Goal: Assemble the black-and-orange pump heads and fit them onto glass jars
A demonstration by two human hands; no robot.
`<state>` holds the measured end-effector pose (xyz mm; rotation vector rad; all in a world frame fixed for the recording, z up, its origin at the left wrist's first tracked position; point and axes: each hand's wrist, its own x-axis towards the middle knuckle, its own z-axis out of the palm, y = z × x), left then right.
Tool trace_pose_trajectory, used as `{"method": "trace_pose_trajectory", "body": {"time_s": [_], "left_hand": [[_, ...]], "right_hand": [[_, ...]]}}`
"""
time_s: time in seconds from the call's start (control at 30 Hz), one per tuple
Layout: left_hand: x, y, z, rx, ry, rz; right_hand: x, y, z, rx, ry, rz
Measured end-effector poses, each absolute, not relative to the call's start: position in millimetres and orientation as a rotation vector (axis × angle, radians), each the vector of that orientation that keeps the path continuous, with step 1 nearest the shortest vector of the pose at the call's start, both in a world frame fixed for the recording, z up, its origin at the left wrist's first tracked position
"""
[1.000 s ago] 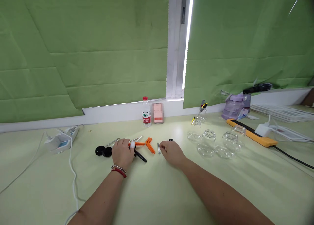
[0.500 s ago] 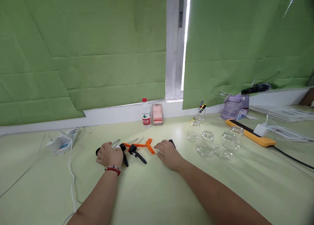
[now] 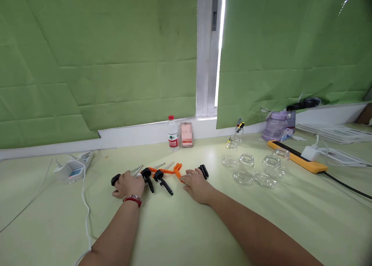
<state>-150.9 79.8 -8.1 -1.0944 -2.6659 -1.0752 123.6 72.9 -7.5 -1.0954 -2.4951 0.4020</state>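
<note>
We seem busy arranging, our left hand (image 3: pixel 129 185) by a black knob (image 3: pixel 115 180), black handles (image 3: pixel 165 186) and orange brackets (image 3: pixel 177 172) between, our right hand (image 3: pixel 199 185) beside black clips (image 3: pixel 204 172), both grips too hidden to judge, the next move probably needing a light touch.

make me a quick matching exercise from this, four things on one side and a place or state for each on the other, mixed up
1. left hand
2. right hand
3. V-shaped orange piece
4. bottle

A. upright, with a red cap
B. bare-wristed, beside two black pieces
C. red band at the wrist
D. lying between the hands

Pairs: 1-C, 2-B, 3-D, 4-A
</note>
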Motion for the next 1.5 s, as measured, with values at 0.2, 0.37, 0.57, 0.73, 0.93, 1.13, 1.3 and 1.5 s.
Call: {"method": "trace_pose_trajectory", "body": {"time_s": [0.2,0.37,0.57,0.73,0.93,1.13,1.3,1.5], "left_hand": [[-159,84,-15,-1.081,-2.696,-1.124],[-161,86,-16,-1.036,-2.603,-1.245],[-151,84,-8,-1.105,-2.319,-1.454],[-132,77,1,-1.350,-2.003,-1.578],[-102,69,7,-1.632,-1.775,-1.675],[-91,66,5,-1.754,-1.768,-1.679],[-89,66,5,-1.771,-1.794,-1.663],[-84,65,3,-1.902,-1.828,-1.821]], "right_hand": [[123,72,-7,-1.083,-2.472,0.384],[121,73,-7,-1.076,-2.448,0.342],[120,77,-7,-1.088,-2.449,0.254],[115,78,-7,-1.156,-2.459,0.209],[109,78,-5,-1.209,-2.413,0.197],[110,78,-4,-1.188,-2.393,0.245],[110,79,-5,-1.182,-2.353,0.257],[107,81,-8,-1.160,-2.373,0.271]]}}
